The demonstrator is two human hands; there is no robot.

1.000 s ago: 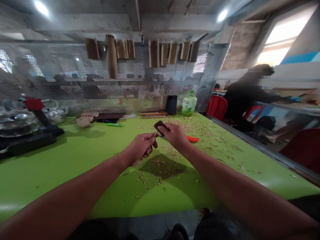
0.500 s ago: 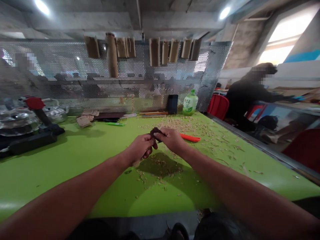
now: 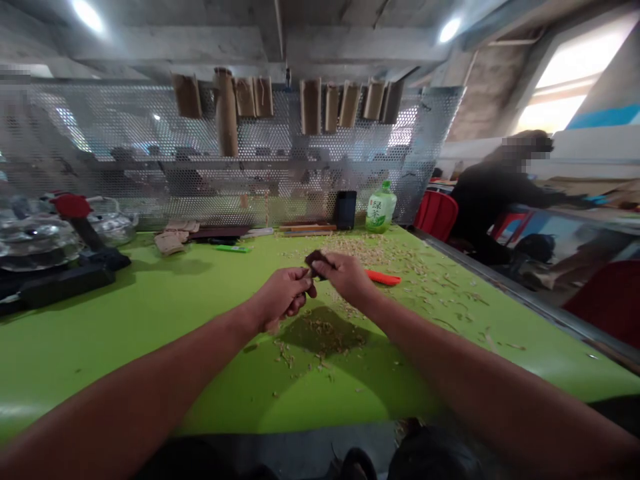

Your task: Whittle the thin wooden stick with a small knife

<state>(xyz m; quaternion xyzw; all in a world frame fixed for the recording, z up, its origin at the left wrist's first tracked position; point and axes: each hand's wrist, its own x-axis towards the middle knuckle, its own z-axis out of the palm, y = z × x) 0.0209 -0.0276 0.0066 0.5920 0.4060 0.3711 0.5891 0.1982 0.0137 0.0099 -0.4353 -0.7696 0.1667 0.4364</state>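
My right hand [image 3: 345, 275] pinches a small dark brown folded piece [image 3: 315, 257] that looks like sandpaper, thumb on top. Close against it, my left hand [image 3: 286, 295] is closed, fingers curled and thumb pressed to the index finger. Something small seems to be between its fingertips, but I cannot make out what. Both hands hover over the green tabletop [image 3: 165, 360]. Below them, pale curled wood shavings [image 3: 325, 330] lie in their shadow. An orange-red knife-like handle [image 3: 384, 277] rests behind my right hand, partly hidden by it.
Shavings also cover the table's right side. Toward the back stand a green tea bottle [image 3: 381, 208] and a dark phone [image 3: 346, 209], near wooden strips [image 3: 307, 229] and a green cutter [image 3: 233, 249]. Metal pots [image 3: 35, 233] and a black-red clamp-like tool [image 3: 75, 207] are left. A person [image 3: 495, 190] sits right.
My right hand and the brown piece have shifted slightly, showing a little more gap at the fingertips of my left hand. The left hand stays nearly where it was.
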